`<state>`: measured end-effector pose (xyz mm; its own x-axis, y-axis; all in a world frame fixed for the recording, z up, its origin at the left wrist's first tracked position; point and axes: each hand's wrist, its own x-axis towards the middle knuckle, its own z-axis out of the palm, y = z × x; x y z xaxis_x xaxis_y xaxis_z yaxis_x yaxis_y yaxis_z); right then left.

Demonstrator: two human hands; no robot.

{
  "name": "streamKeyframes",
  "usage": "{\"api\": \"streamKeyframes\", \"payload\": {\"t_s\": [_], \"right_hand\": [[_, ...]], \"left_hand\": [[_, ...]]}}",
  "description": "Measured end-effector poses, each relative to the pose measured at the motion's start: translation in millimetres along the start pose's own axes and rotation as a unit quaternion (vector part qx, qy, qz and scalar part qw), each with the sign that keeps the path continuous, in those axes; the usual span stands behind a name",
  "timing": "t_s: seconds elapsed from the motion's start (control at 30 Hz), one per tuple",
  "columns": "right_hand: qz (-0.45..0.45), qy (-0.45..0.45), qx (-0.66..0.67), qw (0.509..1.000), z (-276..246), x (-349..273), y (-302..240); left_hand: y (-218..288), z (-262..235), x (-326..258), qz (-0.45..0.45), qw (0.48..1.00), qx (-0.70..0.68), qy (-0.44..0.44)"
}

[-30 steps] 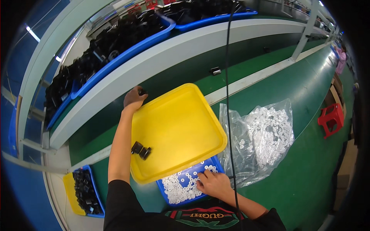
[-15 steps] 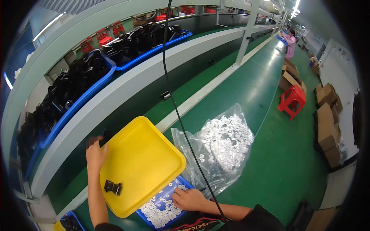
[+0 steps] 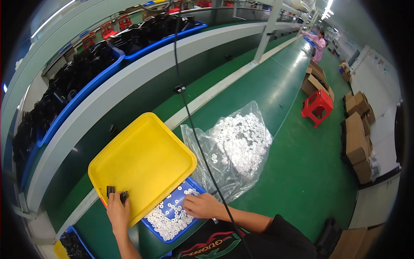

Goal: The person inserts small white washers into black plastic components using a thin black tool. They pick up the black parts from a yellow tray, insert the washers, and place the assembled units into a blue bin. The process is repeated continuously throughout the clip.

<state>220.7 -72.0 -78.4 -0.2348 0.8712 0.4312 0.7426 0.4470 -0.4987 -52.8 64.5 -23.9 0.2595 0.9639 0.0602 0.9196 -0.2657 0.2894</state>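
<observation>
Left grip half-curled at black parts, probably light, stiff, best side-pinched, inside yellow tray; right grip curled by white rings beside tray, holds unclear from here.

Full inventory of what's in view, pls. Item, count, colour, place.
Yellow tray: one, yellow, left of centre
Black parts: at least two, black, in the yellow tray's near-left corner
Blue tray: one, blue, partly under the yellow tray
White rings: many, white, in the blue tray; more in the bag
Clear bag: one, transparent, right of the trays
Worktop: one, green, under the bag
Large bins: at least two, blue, upper left, heaped black
Cable: one, black, crossing the view
Red stool: one nearby, red, right
Cardboard boxes: several, brown, right
Co-worker: one, pink clothing, far end
Hands: two, bare; left at the black parts, right at the white rings
</observation>
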Motion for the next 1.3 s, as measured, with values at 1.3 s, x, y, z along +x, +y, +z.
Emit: {"api": "streamKeyframes", "payload": {"t_s": [1.3], "right_hand": [[-0.033,-0.018,0.294,0.955,-8.7,66.1,-34.2]], "left_hand": [[46.9,36.0,-86.3,0.061,0.677,-0.725,-0.109]]}}
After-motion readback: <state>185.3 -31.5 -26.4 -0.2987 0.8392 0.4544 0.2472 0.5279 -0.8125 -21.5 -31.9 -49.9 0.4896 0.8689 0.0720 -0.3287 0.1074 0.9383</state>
